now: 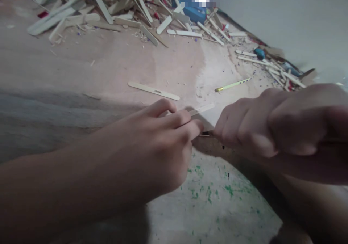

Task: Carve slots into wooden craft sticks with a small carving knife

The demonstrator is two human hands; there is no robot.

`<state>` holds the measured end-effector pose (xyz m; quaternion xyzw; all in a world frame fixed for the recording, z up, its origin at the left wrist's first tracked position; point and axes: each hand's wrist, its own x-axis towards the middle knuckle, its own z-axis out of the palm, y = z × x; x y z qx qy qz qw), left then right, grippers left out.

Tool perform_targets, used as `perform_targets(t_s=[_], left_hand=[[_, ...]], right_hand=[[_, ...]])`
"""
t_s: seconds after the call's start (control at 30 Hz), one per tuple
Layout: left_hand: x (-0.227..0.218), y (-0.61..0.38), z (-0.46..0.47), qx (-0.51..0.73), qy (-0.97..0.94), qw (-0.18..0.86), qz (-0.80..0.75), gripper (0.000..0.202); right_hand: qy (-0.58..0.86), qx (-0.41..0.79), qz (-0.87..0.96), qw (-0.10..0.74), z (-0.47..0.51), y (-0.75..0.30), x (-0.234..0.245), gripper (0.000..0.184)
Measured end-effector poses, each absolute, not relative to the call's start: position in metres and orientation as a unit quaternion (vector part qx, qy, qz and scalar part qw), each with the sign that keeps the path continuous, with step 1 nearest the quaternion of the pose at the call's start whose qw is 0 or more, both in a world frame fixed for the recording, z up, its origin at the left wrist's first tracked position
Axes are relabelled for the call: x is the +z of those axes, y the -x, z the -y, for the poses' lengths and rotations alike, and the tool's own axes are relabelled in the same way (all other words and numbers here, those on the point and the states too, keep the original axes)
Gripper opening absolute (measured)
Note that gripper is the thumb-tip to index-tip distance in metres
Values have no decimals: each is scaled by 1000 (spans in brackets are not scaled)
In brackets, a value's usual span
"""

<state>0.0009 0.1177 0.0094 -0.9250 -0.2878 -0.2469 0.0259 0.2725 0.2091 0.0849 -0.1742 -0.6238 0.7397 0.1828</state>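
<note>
Near the table's front edge, my left hand [171,139] is closed, its fingers pinched together. A pale popsicle stick [203,109] juts out from under those fingers toward the right, partly blurred. My right hand [252,124] is a fist just to the right. Between the two hands shows a short, thin dark tip [206,133] coming from the right fist; the rest of that tool is hidden, so its kind is unclear. Another popsicle stick [153,91] with a small dark mark in its middle lies flat beyond my left hand.
A yellow patterned pencil [232,85] lies beyond my right hand. A heap of popsicle sticks [130,8] and shavings spreads along the back, with a blue object [194,14] among them. More sticks and a small blue item [259,53] lie at the right by the wall.
</note>
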Motion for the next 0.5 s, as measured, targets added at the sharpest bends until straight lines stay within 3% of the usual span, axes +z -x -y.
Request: perform_targets(t_s=[0.33, 0.5], left_hand=[[5, 0, -119, -287, 915, -3, 283, 34], [4, -2, -120, -285, 913, -11, 291, 34]], right_hand=[[163, 720, 651, 177, -205, -263, 77, 57], [159, 710, 666, 167, -194, -267, 71, 39]])
